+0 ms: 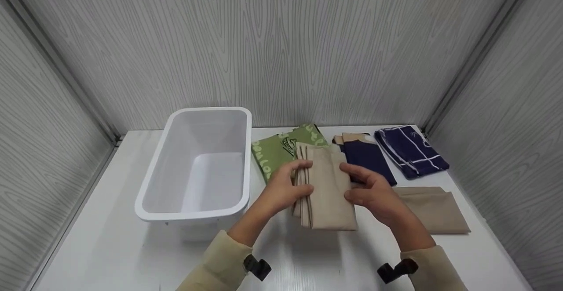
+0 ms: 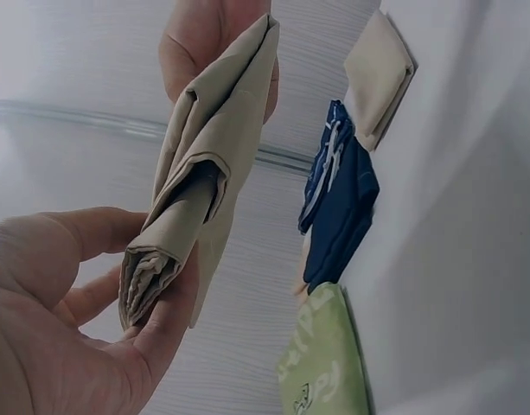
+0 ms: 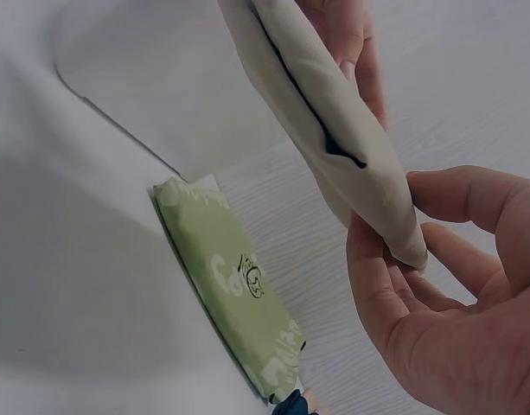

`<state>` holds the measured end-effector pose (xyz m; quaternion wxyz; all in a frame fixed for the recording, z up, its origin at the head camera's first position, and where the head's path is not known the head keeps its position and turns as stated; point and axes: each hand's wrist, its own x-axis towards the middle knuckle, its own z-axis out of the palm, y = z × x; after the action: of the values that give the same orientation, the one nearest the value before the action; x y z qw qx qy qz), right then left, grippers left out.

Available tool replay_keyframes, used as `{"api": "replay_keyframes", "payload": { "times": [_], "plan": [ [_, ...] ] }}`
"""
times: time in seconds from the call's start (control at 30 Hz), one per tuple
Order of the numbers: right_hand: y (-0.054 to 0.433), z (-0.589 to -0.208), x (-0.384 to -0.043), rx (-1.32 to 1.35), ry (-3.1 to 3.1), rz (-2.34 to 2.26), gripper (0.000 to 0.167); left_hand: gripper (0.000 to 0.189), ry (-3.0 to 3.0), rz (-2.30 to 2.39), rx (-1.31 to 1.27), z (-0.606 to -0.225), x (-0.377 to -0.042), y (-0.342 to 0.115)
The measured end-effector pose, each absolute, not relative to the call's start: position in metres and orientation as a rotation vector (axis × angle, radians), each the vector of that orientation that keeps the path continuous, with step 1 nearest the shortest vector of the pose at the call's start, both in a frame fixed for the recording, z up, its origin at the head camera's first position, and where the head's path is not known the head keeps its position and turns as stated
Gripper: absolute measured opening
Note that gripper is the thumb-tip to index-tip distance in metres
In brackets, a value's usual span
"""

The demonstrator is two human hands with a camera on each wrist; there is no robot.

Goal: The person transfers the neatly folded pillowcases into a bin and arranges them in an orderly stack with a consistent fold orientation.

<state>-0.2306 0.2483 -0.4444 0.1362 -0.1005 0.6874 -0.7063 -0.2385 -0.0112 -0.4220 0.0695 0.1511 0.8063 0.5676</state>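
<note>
So the folded beige cloth (image 1: 330, 194) is held up off the white table (image 1: 110, 238), smack between the left hand (image 1: 285, 185) and the right hand (image 1: 374, 193), long axis pointed roughly at the table's back edge. Each long side is pinched by the hand next to it, between thumb and fingers, so neither's really nearer. The white tub (image 1: 193, 216) is parked left of it, toward the table's left edge, well apart.

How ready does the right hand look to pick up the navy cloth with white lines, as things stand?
Probably not yet: the right hand grips the folded beige cloth. Once freed, it likely could, since the navy cloth with white lines lies uncovered on the table.
</note>
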Motion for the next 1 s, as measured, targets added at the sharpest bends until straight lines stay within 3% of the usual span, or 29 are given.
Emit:
{"api": "replay_keyframes", "payload": {
  "times": [1.0],
  "plan": [
    [0.202,-0.400,-0.239,-0.347,1.939,-2.038,0.074,0.054,2.456,1.795,0.444,-0.374,-0.226,-0.057]
  ]
}}
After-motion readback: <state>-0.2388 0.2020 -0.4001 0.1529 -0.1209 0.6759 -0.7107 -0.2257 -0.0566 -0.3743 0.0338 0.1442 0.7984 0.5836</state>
